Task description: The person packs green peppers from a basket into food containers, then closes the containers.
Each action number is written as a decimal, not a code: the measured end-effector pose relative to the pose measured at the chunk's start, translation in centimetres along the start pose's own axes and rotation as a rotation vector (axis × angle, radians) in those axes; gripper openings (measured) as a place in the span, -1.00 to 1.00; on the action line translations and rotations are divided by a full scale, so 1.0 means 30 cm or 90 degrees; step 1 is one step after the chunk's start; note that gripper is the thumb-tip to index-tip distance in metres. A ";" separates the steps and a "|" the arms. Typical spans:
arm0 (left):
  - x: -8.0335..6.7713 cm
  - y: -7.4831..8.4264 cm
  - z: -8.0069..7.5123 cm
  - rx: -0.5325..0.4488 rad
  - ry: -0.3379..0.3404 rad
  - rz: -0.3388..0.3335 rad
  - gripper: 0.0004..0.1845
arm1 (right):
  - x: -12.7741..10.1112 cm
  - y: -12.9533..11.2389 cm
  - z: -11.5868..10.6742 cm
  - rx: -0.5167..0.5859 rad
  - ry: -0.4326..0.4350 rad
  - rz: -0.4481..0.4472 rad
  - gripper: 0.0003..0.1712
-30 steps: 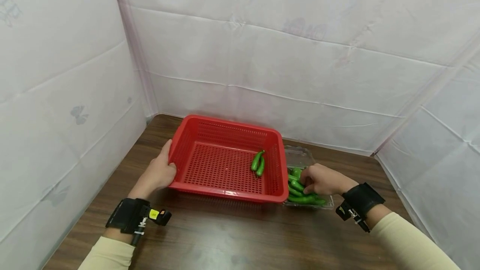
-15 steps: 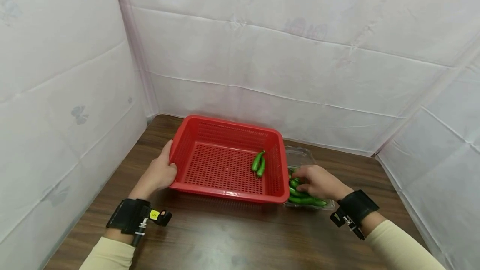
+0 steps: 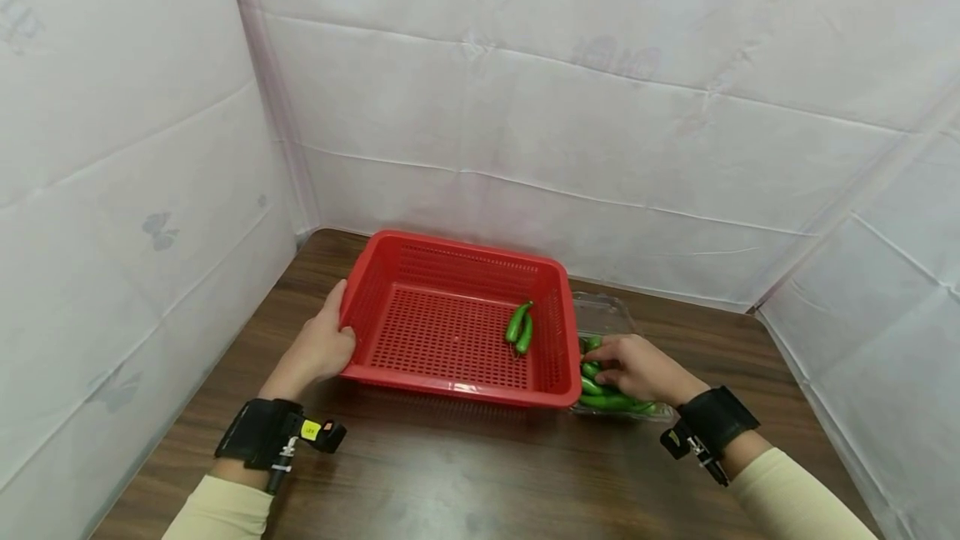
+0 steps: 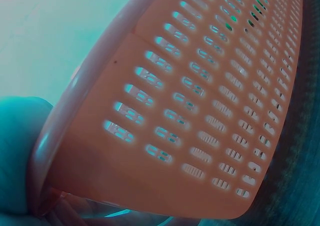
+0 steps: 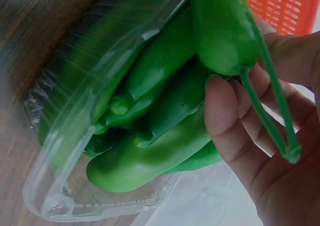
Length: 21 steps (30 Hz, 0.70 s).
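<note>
My left hand [image 3: 321, 346] grips the left rim of a red plastic basket [image 3: 450, 391], its thumb over the edge; the left wrist view has the slotted basket wall [image 4: 125, 151] up close. Inside the basket, two green chili peppers [image 3: 517, 323] lie side by side near the right wall. At the right, my right hand [image 3: 637, 367] reaches into a clear plastic box [image 5: 65, 186] of green chilies [image 5: 150, 161]. Seen from the right wrist, its thumb and fingers pinch a green chili [image 5: 225, 33], with two long stems hanging across the palm.
The box's clear lid [image 3: 602, 312] stands open behind the chilies, close against the basket's right side. White sheeting [image 3: 480, 107] walls off the back and both sides of the brown wooden table [image 3: 450, 473].
My right hand has shifted a little left within the box, toward the basket, and its fingers have come in around a chili. The left hand and basket stay in place.
</note>
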State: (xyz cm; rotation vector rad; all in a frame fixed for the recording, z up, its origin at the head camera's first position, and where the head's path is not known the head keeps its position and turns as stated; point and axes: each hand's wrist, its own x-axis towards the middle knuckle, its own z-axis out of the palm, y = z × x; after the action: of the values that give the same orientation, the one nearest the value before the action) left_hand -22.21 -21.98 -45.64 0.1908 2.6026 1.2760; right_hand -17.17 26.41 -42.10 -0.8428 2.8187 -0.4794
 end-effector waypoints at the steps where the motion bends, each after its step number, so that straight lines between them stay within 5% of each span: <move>1: 0.000 -0.001 0.000 0.001 0.000 -0.001 -0.15 | 0.000 -0.001 0.000 0.001 0.000 0.001 -0.68; 15: 0.000 0.003 0.007 0.007 0.003 0.005 -0.16 | 0.006 0.006 -0.022 0.009 -0.020 0.008 -0.71; 21: 0.000 0.004 -0.004 0.001 -0.005 0.000 -0.14 | 0.052 -0.029 -0.093 -0.017 0.029 0.033 -0.69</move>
State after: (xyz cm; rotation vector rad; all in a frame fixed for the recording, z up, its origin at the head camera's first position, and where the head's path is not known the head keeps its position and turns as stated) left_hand -22.25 -21.99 -45.49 0.1960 2.5970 1.2708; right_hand -18.70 25.58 -39.29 -0.7715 2.8858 -0.4608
